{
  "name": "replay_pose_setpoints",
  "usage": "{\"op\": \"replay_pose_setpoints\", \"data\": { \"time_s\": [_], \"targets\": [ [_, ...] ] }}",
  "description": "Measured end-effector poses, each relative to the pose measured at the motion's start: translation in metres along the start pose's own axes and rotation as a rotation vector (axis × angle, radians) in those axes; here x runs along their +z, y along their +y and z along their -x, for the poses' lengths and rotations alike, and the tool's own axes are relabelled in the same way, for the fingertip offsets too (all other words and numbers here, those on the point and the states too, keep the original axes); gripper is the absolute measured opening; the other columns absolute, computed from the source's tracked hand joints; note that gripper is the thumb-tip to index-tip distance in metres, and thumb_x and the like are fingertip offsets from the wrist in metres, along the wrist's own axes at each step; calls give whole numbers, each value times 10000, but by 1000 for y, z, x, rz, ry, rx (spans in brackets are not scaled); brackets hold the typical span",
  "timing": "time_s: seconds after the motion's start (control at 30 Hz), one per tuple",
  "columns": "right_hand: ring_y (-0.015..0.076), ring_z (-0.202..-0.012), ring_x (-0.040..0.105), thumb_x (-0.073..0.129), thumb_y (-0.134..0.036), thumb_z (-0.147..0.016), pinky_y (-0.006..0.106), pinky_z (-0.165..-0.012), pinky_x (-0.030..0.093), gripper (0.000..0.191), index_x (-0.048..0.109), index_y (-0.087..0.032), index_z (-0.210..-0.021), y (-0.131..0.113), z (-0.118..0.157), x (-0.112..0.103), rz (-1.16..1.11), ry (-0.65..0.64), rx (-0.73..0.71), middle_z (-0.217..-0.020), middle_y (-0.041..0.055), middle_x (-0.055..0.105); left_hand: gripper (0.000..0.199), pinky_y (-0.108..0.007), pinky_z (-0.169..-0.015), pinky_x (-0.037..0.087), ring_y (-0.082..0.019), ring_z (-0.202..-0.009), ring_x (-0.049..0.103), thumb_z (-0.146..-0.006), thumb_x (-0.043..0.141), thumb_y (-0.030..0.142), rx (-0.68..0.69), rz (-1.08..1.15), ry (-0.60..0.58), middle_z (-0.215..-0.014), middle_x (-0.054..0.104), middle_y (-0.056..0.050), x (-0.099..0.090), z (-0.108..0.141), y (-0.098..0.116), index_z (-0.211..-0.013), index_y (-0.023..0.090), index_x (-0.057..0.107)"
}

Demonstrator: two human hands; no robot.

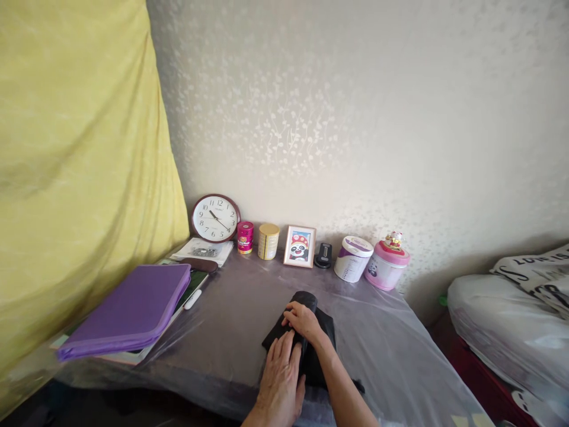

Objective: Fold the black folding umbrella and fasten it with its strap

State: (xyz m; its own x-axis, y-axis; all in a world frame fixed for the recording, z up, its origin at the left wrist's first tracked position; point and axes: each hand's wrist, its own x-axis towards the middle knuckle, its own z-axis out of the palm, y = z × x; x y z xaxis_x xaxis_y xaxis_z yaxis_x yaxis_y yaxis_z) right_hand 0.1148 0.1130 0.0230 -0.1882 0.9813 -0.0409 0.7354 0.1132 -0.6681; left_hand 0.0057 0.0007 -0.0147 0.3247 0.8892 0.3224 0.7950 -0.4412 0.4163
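A black cloth item (326, 332), partly folded or rolled, lies near the front of the table, with a rounded end pointing toward the wall. Flat on its near left part rests my left hand (281, 370), fingers extended and thumb apart. My right hand (303, 320) is farther forward on the rolled part, its fingers bent over the top. What lies under the right palm is hidden. A thin black end of the item sticks out to the right of my right forearm.
A purple folder (128, 305) and a white marker (192, 299) lie at the left. Along the wall stand a clock (216, 218), a pink can (245, 238), a yellow-lidded can (268, 242), a framed panda picture (299, 246), a black object (324, 255) and two tubs (353, 259).
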Motion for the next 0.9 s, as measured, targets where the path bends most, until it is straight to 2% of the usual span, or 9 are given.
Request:
{"op": "replay_pose_setpoints", "data": {
  "time_s": [0.07,0.17,0.3,0.37,0.47,0.6,0.7,0.8,0.9],
  "targets": [
    [134,-681,647,459,-202,-780,222,-646,439,266,604,-161,-999,-4,7,-1,7,-33,-51,-752,11,727,718,-450,-1095,209,-267,-1338,228,-696,482,248,46,22,-74,-1462,265,-63,8,-3,-5,-1381,217,269],
    [143,-756,652,464,-212,-799,236,-727,451,270,610,-188,-1025,-3,23,0,-86,-23,-174,-783,0,725,818,-438,-1106,162,-272,-1366,135,-647,486,216,-29,45,-174,-1499,161,-47,22,-3,-12,-1409,203,189],
    [157,-886,628,420,-295,-877,269,-822,460,263,638,-229,-1009,9,46,6,-205,177,-332,-911,25,699,864,-391,-1115,127,-255,-1376,81,-615,488,194,-103,83,-232,-1511,87,-1,27,-1,-14,-1413,200,159],
    [176,-993,588,408,-294,-892,304,-889,438,275,656,-229,-993,17,52,9,-143,245,-412,-974,51,683,880,-382,-1117,114,-252,-1377,66,-610,491,197,-111,86,-250,-1511,76,8,27,0,-13,-1415,194,137],
    [199,-1107,528,397,-275,-903,382,-991,361,290,664,-222,-1001,31,44,11,-20,268,-481,-1030,65,676,918,-384,-1114,114,-261,-1377,48,-600,501,201,-104,77,-255,-1513,18,16,27,-1,-13,-1418,190,83],
    [216,-1170,487,402,-270,-901,469,-1056,234,287,668,-228,-998,47,15,9,113,298,-438,-1086,58,664,960,-388,-1102,137,-269,-1376,43,-584,507,184,-97,66,-260,-1508,-59,24,31,-1,-16,-1416,208,29],
    [212,-1199,461,392,-262,-899,475,-1060,205,296,662,-232,-1015,56,-6,5,164,320,-374,-1120,51,651,992,-379,-1096,148,-273,-1374,63,-554,520,160,-121,51,-293,-1505,-78,0,35,-2,-20,-1416,204,32],
    [206,-1217,443,375,-248,-893,442,-1052,232,312,656,-220,-1025,61,-23,1,174,361,-296,-1158,51,631,993,-367,-1096,144,-264,-1373,83,-547,505,123,-136,39,-303,-1506,-70,-8,32,-4,-19,-1416,211,33],
    [194,-1171,486,387,-241,-870,371,-1020,302,309,640,-205,-1045,65,-34,-5,138,426,-167,-1177,59,617,974,-363,-1094,151,-257,-1371,101,-554,479,86,-165,14,-326,-1509,-26,-13,19,-7,-11,-1416,209,42]
  ]
}}
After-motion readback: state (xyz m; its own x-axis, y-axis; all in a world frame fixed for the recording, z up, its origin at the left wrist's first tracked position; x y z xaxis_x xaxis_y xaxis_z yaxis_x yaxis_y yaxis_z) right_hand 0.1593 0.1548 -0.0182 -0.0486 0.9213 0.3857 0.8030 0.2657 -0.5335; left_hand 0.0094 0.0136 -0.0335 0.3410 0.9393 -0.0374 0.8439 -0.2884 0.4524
